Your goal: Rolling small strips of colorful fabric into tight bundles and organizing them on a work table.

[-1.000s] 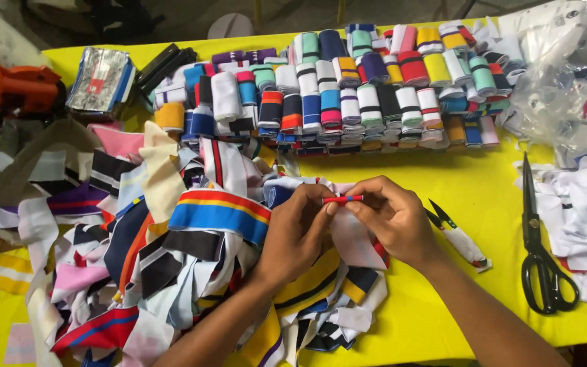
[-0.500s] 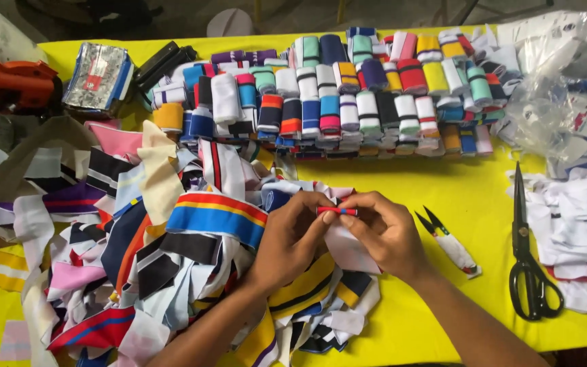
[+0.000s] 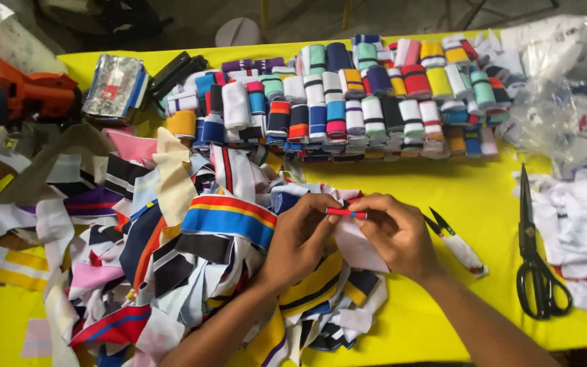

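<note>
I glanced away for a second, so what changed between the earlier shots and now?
Very little. Both hands, left hand and right hand, kept pinching the red-edged fabric strip, shifting it slightly. The scissors, small snips, rolled fabric rows and loose scrap pile stayed put.

One head-worn camera looks steeply down from close above onto a yellow table (image 3: 484,204). It faces toward twelve o'clock, where rolled fabric bands (image 3: 348,102) line the far edge; scissors (image 3: 535,258) lie at three o'clock.
</note>
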